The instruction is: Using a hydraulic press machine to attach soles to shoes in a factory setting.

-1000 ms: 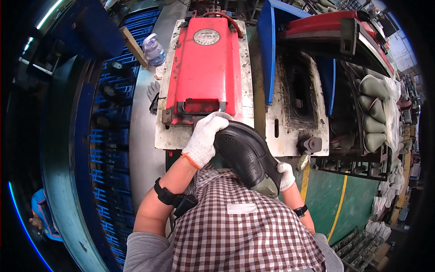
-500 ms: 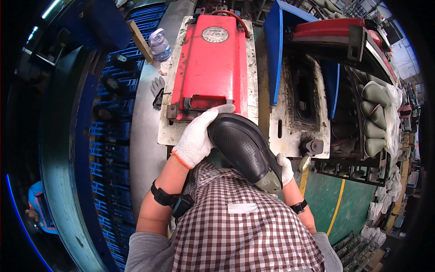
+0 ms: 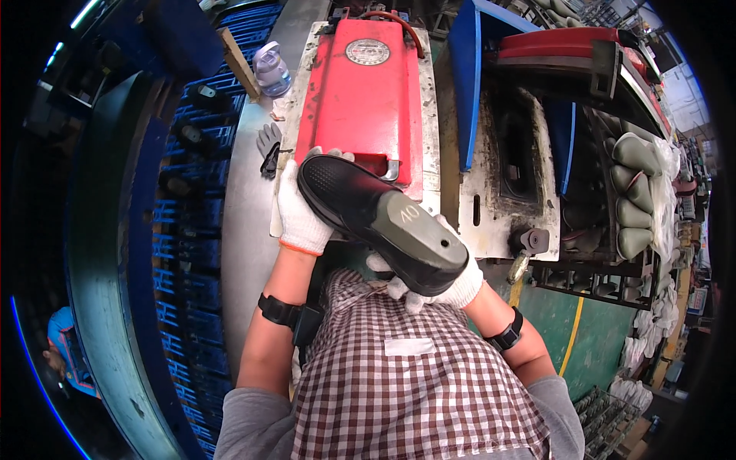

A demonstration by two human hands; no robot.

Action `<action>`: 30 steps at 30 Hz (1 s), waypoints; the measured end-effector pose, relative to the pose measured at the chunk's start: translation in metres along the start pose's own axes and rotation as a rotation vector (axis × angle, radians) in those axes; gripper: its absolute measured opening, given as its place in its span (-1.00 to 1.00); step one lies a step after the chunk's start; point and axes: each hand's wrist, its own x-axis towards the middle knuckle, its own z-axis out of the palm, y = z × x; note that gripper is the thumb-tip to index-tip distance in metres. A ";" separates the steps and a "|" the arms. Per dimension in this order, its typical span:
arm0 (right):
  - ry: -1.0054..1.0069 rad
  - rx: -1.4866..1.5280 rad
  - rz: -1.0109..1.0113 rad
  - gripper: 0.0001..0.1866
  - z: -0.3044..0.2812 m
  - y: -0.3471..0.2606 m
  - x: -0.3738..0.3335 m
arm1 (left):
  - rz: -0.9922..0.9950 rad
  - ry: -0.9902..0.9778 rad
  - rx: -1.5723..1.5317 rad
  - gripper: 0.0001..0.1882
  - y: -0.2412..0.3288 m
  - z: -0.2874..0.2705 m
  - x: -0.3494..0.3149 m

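The black shoe (image 3: 341, 188) on its grey-green last (image 3: 418, 234) could, I think, turn or slip, because the knit gloves may slide on its smooth upper; its toe could also knock the red lid (image 3: 360, 100), being held so near it; whether they touch, I cannot tell. The shoe is at the lid's near end, tilted, the heel farther from the lid; it lies between both hands: the left hand (image 3: 300, 215) is clamped around the toe, the right hand (image 3: 464, 285) around the heel.
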 end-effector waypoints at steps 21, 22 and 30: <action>-0.045 0.055 0.175 -0.22 -0.022 0.027 0.124 | 0.180 0.511 0.169 -0.30 0.097 -0.015 -0.068; 0.021 -0.054 0.162 -0.20 -0.023 0.028 0.129 | 0.179 0.462 0.196 -0.22 0.097 -0.021 -0.070; 0.583 -0.930 -0.080 -0.34 -0.018 0.052 0.204 | 0.072 0.339 0.218 -0.27 0.090 -0.014 -0.112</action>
